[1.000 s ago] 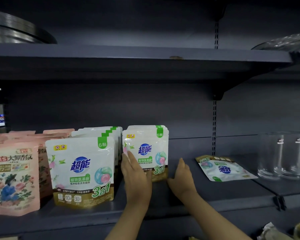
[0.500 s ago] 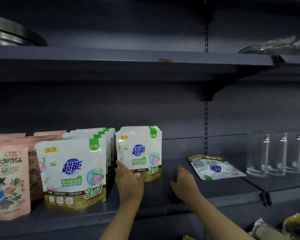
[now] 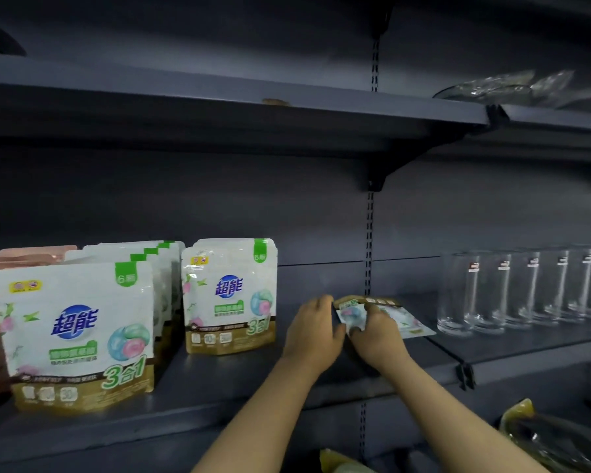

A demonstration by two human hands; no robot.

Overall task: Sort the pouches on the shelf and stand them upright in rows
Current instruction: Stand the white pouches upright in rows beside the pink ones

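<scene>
At lower left we read "超能", "3合1" and "6" on the front pouch (image 3: pixel 72 336). The middle pouch (image 3: pixel 230 295) shows the same "超能".

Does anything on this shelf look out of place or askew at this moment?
Yes. One white pouch lies flat on the shelf near the drinking glasses, while the other white pouches stand upright in rows. The left hand and right hand both grip it.

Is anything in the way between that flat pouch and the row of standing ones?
Nothing visible. Both hands, left and right, hold the flat pouch; only bare shelf lies between it and the nearest standing row.
</scene>
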